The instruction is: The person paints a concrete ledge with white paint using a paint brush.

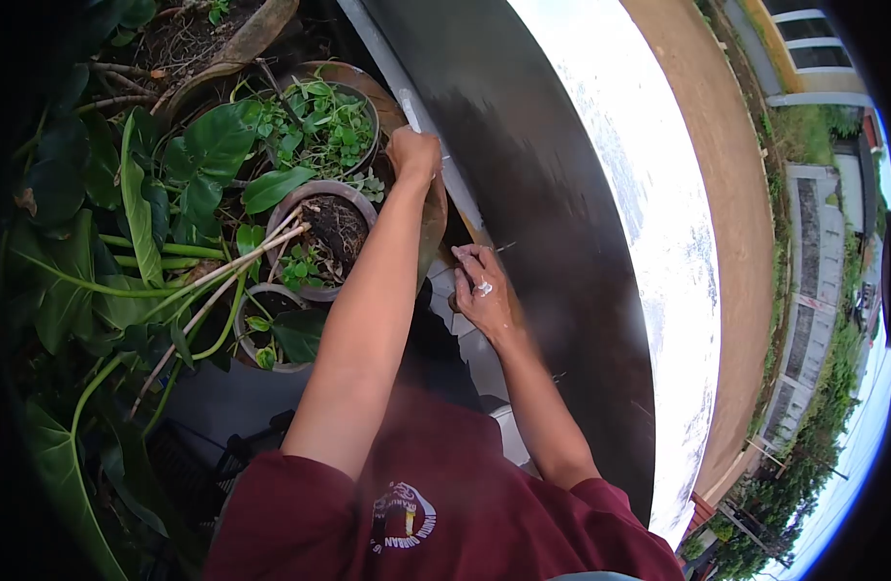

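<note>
Containers, left side, 4 pots plus a brown basin.
- Brown planter [256, 44], far end: soil with dry, tangled roots [184, 48].
- Round pot [375, 131] by the left forearm: dense small-leaved green plants [324, 116]. The brown basin [382, 95] curves round its outer side; the basin's contents are largely hidden.
- Grey-rimmed pot [319, 188]: dark soil [344, 232], small green seedlings [298, 269] near the edge. Pale bare stems [242, 258] lie across the rim. Right part covered by the left forearm.
- Smaller pale-rimmed pot [240, 324], nearest the body: dark fill, a few leaves, 1 variegated leaf [265, 357] at the rim.

Large-leaved foliage [208, 140] crowds the pots on the left.

Hands, 2, bare.
- Left hand [413, 157]: raised past the pots, fingers curled into a fist around a narrow white object [410, 111], which projects from the far side of the fist, over the grey ledge [455, 184] along the wall foot. Exact type of object: cannot tell.
- Right hand [484, 290]: close to the dark wall face [542, 213], fingers bent, white smear on the back. Cannot tell whether the fingertips pinch anything.

White tiles [479, 363] show below the right hand.
</note>
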### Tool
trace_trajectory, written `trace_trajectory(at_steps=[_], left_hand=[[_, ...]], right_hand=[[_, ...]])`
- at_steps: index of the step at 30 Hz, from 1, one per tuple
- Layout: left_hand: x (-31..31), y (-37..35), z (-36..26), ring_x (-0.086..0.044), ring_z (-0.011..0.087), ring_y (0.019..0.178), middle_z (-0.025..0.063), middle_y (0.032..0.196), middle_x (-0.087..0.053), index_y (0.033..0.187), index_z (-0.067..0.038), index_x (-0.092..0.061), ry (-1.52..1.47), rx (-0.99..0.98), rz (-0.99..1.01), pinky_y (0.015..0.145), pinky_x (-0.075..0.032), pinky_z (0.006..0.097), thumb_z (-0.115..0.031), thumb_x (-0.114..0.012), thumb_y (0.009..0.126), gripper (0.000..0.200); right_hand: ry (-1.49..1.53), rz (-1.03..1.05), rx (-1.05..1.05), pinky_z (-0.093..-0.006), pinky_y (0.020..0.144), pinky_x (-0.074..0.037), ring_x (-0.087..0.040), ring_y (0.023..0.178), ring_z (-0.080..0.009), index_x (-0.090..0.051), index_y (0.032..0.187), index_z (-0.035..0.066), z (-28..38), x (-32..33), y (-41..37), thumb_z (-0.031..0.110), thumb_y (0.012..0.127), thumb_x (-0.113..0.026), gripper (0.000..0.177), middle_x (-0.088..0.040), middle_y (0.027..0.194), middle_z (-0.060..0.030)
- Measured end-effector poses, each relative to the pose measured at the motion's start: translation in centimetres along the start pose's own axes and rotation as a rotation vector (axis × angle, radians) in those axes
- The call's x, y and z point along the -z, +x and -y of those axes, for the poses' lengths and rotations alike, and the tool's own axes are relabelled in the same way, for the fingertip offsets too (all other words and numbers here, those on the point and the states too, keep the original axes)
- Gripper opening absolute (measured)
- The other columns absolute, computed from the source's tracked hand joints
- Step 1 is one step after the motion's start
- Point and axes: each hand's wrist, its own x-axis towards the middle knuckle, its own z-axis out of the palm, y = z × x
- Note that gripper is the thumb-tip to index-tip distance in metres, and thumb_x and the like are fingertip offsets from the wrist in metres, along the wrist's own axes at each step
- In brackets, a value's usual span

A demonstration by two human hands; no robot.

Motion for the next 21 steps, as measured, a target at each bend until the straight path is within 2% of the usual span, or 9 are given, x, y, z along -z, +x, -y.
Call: trace_trajectory(at_steps=[3,6,9,12,15,21], left_hand=[[-0.7,0.3,-1.7,-0.071,0.0329,0.061,0.0241,0.079,-0.070,0.086,0.012,-0.068,-0.010,0.039,-0.064,0.053,-0.057,0.0406,-0.003,-0.060,0.083,0.018],[-1.2,2.1,-2.3,-0.071,0.0321,0.062,0.0236,0.079,-0.070,0.084,0.015,-0.066,0.001,0.083,-0.018,0.049,-0.057,0.0390,-0.001,-0.061,0.081,0.017],[-1.4,3.4,-2.6,-0.070,0.0282,0.061,0.0212,0.086,-0.069,0.088,0.012,-0.066,0.122,0.138,0.018,0.044,-0.057,0.0357,-0.002,-0.059,0.086,0.016],[-2.3,5.9,-0.9,-0.071,0.0294,0.063,0.0219,0.088,-0.069,0.088,0.013,-0.065,0.195,0.077,0.051,0.047,-0.058,0.0361,-0.004,-0.060,0.086,0.018],[-2.2,5.9,-1.1,-0.074,0.0353,0.080,0.0269,0.093,-0.071,0.094,0.014,-0.068,0.264,0.068,0.092,0.065,-0.060,0.0408,-0.005,-0.062,0.080,0.024],[-2.6,4.4,-0.6,-0.072,0.0389,0.091,0.0297,0.096,-0.070,0.092,0.014,-0.069,0.320,0.026,0.105,0.075,-0.058,0.0430,-0.008,-0.065,0.077,0.027]], right_hand=[[-0.040,0.056,-0.051,-0.0366,0.081,-0.054,-0.065,0.094,-0.0323,-0.064,0.119,-0.001,0.2,1.3,-0.6,-0.007,0.082,-0.057,0.038,-0.058,0.115,-0.0167],[-0.057,0.047,-0.067,-0.0368,0.082,-0.054,-0.066,0.094,-0.0318,-0.064,0.120,0.001,-0.8,1.8,-1.4,-0.006,0.082,-0.058,0.039,-0.058,0.116,-0.0160],[-0.075,0.043,-0.053,-0.0369,0.082,-0.054,-0.066,0.094,-0.0316,-0.064,0.121,0.002,-1.9,2.0,-2.2,-0.005,0.082,-0.059,0.040,-0.058,0.118,-0.0150],[-0.062,0.073,-0.124,-0.0372,0.082,-0.054,-0.066,0.094,-0.0319,-0.065,0.120,0.003,-2.1,2.4,-2.7,-0.005,0.082,-0.059,0.039,-0.058,0.119,-0.0145],[-0.042,0.068,-0.133,-0.0374,0.081,-0.055,-0.066,0.094,-0.0322,-0.066,0.119,0.003,-2.6,2.5,-3.1,-0.005,0.082,-0.059,0.038,-0.059,0.119,-0.0148],[-0.074,0.036,-0.095,-0.0378,0.079,-0.055,-0.066,0.095,-0.0332,-0.066,0.117,0.002,-3.0,2.7,-3.4,-0.005,0.083,-0.059,0.035,-0.059,0.118,-0.0153]])
